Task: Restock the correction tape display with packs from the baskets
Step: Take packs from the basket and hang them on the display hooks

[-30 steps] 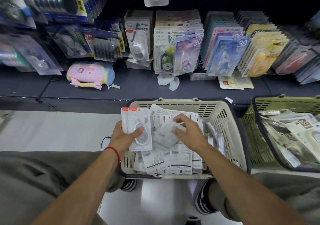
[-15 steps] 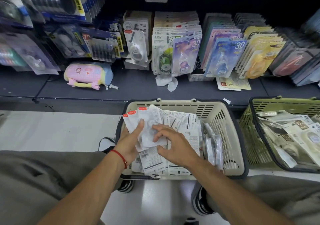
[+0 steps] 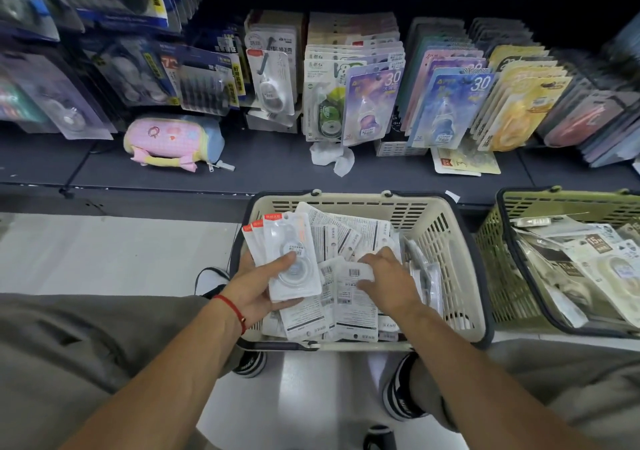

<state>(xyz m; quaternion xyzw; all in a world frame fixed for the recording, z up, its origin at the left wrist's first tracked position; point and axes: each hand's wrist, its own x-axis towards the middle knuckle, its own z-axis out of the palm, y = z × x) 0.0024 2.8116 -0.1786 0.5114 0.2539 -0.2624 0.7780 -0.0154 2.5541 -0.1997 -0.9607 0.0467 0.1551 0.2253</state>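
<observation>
Two-handed, crouching in front of a dark grey store shelf [image 3: 277, 169].

Facing, at far left, hanging rows of blurred clear-blister stationery, too indistinct for reading. Passing next a pink plush zip pouch with yellow trim [image 3: 169, 141], lying on the shelf below those rows.

Gripping with the left hand [image 3: 252, 293], red cord bracelet [image 3: 235, 307] at the wrist, a fanned stack of three white clear-blister correction tape packs with red top tabs [image 3: 294, 238]. Pressing the thumb across the front blister and curling the remaining fingers behind the stack, out of view. Holding this stack face up above the left edge of the beige slotted plastic shopping basket [image 3: 464, 276], clear of the pile inside.

Keeping the basket on the pale floor against the shelf base, filled with loose white packs lying mostly face down [image 3: 349, 231], printed backs and barcodes showing.

Reaching into that pile with the right hand [image 3: 391, 283], palm down, fingers bunched and curled over the edge of one face-down white pack with a barcode label [image 3: 353, 273].

Facing, above the basket, the correction tape display [image 3: 367, 103]: upright rows of green, purple, blue and yellow carded packs.

Ending at the olive-green slotted plastic basket [image 3: 502, 276], just beside the beige one, holding larger white and dark carded packs [image 3: 602, 262].
</observation>
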